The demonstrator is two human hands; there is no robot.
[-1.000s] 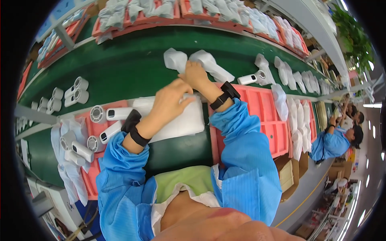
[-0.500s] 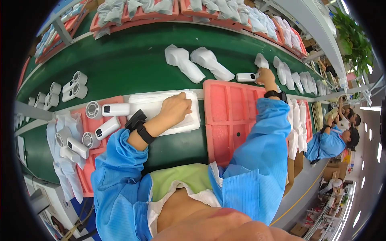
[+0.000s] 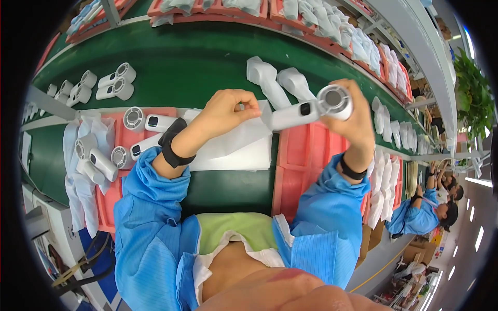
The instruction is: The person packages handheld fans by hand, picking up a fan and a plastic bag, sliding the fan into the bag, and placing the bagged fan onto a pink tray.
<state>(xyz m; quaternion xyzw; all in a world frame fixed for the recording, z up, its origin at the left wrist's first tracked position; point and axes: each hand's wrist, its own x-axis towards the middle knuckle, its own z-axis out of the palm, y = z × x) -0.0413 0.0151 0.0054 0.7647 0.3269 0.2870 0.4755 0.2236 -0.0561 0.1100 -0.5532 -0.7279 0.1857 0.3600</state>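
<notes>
My right hand (image 3: 357, 116) grips a white handheld fan (image 3: 293, 116) around its round head, the handle pointing left. The handle's end meets the mouth of a thin white pouch (image 3: 236, 136); how far it reaches inside I cannot tell. With thumb and fingers pinched, my left hand (image 3: 228, 111) holds that pouch at its upper edge. Beneath lies a stack of flat white pouches (image 3: 244, 161). Two wrapped fans, one being a white-bagged fan (image 3: 267, 80), rest on the green surface beyond my hands.
A pink compartment tray (image 3: 301, 166) lies below my right hand. At left, another pink tray (image 3: 124, 179) bears bare fans and wrapped ones. More unwrapped fans (image 3: 116, 85) stand on the green belt (image 3: 181, 57). Filled pink trays line the far shelf; other people (image 3: 415, 212) work at right.
My right hand has brought the fan from the belt over to the left hand and turned its head upward. The left hand has lifted a pouch off the stack.
</notes>
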